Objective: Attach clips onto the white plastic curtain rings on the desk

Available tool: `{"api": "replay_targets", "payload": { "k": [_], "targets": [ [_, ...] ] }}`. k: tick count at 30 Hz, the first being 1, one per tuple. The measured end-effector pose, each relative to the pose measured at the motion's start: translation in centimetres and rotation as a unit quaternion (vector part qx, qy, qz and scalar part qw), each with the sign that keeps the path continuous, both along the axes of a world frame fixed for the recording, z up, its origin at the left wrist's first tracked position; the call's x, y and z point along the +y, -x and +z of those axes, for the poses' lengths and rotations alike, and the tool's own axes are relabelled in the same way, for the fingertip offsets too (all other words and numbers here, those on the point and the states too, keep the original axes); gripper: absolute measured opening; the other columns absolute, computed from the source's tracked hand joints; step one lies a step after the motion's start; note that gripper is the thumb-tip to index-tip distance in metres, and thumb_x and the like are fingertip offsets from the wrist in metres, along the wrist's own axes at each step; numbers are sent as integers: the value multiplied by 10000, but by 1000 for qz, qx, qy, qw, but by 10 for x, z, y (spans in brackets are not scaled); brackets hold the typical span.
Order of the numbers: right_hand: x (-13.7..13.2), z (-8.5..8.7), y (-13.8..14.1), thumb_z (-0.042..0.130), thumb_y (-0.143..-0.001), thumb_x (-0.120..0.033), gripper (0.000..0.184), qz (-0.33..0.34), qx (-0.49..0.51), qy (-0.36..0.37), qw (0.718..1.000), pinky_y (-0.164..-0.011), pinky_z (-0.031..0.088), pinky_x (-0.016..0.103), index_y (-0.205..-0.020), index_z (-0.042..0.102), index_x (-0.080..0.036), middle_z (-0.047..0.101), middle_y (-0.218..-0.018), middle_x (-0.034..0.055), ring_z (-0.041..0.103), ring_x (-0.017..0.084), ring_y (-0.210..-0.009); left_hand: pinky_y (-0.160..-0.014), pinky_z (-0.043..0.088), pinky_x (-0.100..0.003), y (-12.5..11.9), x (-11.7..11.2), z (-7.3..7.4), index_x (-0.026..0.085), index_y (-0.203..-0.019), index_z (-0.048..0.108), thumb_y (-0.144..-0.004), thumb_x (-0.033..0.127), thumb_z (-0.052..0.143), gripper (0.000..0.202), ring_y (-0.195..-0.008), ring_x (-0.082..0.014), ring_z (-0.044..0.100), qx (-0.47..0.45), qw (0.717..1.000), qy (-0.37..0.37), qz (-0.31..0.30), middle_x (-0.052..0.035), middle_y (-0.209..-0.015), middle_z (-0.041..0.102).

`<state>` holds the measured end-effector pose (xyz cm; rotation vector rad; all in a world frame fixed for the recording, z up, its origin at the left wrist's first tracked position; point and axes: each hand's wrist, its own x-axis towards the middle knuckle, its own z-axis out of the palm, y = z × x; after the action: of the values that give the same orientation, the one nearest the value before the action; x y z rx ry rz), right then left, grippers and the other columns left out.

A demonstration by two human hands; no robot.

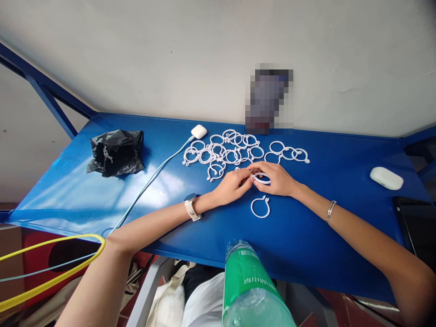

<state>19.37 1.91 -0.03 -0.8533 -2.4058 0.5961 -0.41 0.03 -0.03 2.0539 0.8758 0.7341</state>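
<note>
Both hands meet over the blue table (pixel 299 240), around one white plastic ring (pixel 263 175). My right hand (pixel 276 176) has its thumb and fingers closed on the ring's right side. My left hand (pixel 235 185) pinches at the ring's left edge, its fingertips touching those of the right; the exact grip there is partly hidden. Just in front of the hands lies a single white ring (pixel 260 208) with a small clasp at its top. Beyond the hands is a heap of similar white rings (pixel 231 156), with several more rings (pixel 289 153) to the right.
A crumpled black plastic bag (pixel 117 152) lies at the left. A white case (pixel 199 131) is plugged into a pale blue cable (pixel 150 181). Another white case (pixel 386 178) and a dark device (pixel 417 222) sit right. A green-labelled bottle (pixel 250 277) stands close at the front.
</note>
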Motion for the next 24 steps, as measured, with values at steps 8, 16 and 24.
{"api": "replay_targets", "payload": {
  "k": [8, 16, 24],
  "targets": [
    [0, 0, 0, 545, -840, -256, 295, 2, 1, -4, 1000, -692, 541, 295, -1130, 529, -203, 694, -951, 51, 672, 185, -763, -683, 449, -265, 0, 0, 1, 153, -784, 547, -983, 357, 363, 339, -707, -146, 567, -1, 1000, 5, 0, -54, -790, 633],
    [0, 1, 0, 546, -840, -264, 296, 1, -1, 0, 1000, -679, 544, 298, -1131, 523, -219, 697, -955, 49, 672, 186, -751, -662, 433, -256, 0, 0, 0, 153, -771, 532, -978, 324, 379, 310, -681, -138, 551, -12, 1000, -2, -1, -46, -769, 623],
    [0, 2, 0, 545, -838, -271, 300, -1, -5, 4, 1000, -689, 549, 307, -1134, 534, -221, 700, -973, 53, 677, 194, -760, -645, 430, -257, 0, 0, 0, 158, -764, 525, -983, 347, 360, 333, -659, -134, 535, 8, 1000, 0, 4, -39, -757, 613]
  ]
}}
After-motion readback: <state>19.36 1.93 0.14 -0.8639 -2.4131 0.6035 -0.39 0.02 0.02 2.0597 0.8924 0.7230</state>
